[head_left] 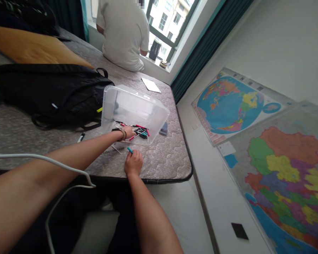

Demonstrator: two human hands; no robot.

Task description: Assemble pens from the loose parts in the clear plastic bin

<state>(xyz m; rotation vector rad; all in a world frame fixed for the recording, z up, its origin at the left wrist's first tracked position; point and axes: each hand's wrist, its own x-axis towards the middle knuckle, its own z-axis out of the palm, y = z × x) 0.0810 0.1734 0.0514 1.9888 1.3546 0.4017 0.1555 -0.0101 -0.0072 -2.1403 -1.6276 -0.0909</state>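
Observation:
A clear plastic tub (137, 106) lies tipped on its side on the grey quilted mattress (164, 158), with several coloured pens (140, 131) spilling from its mouth. My left hand (129, 132), a watch on its wrist, reaches into the tub's mouth among the pens; its fingers are mostly hidden. In front of the tub, my right hand (134, 163) rests on the mattress, closed around a teal pen (129, 150) whose tip pokes out above the fingers. A thin stick (116, 149) lies on the mattress near it.
A black backpack (50, 93) lies left of the tub, with a black marker (81, 137) in front of it. Another person in a light shirt (124, 33) sits at the window. A white paper (151, 85) lies behind the tub. Maps (281, 158) cover the wall at right. A white cable (55, 165) crosses my left arm.

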